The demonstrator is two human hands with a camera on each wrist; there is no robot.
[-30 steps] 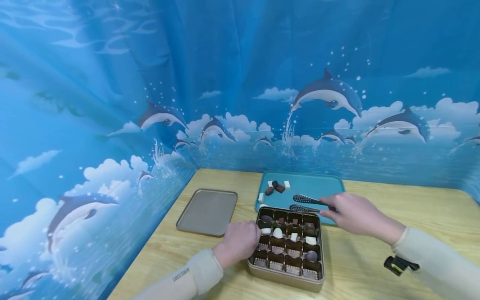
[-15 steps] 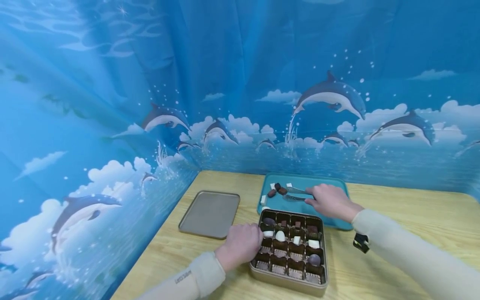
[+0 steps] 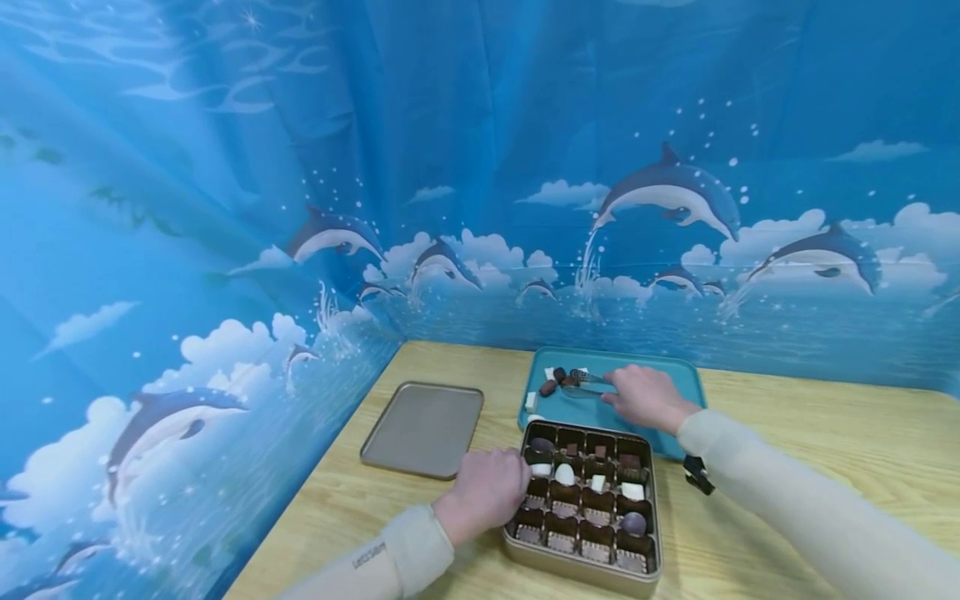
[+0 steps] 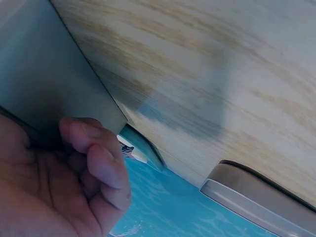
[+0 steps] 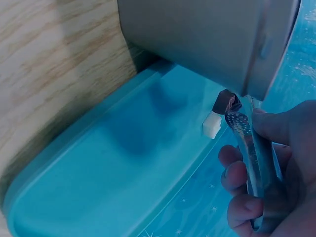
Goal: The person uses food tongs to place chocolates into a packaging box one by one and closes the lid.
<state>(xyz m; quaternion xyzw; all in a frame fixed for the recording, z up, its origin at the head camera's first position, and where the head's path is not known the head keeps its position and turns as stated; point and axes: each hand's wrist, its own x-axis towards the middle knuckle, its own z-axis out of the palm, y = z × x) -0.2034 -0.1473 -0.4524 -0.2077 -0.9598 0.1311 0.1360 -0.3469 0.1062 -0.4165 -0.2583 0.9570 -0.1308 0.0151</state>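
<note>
- Curled fingers of the right hand (image 3: 647, 396) grip perforated metal tongs (image 5: 240, 124), tips slightly apart.
- At the tips sits a small, blocky dark-brown piece (image 5: 224, 100), on the teal rectangular tray (image 3: 637, 360); whether it is clamped cannot be told.
- Pick-up seems underway, calling for a gentle squeeze.
- The left hand (image 3: 491, 489) pinches the bronze-coloured square metal box's (image 3: 577, 572) rim.

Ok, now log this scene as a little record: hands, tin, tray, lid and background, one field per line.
Left hand: fingers curled at the left rim of the tin
Right hand: holding metal tongs
Tongs: tips at the brown pieces; whether one is pinched, unclear
Tin: sixteen compartments; dark pieces far row, white pieces second row, purple ball third row right, nothing seen in the near row
Tray: teal, beyond the tin; brown pieces and white blocks toward its left
Lid: flat on the table, left of the tin
Background: blue curtain with printed dolphins
</note>
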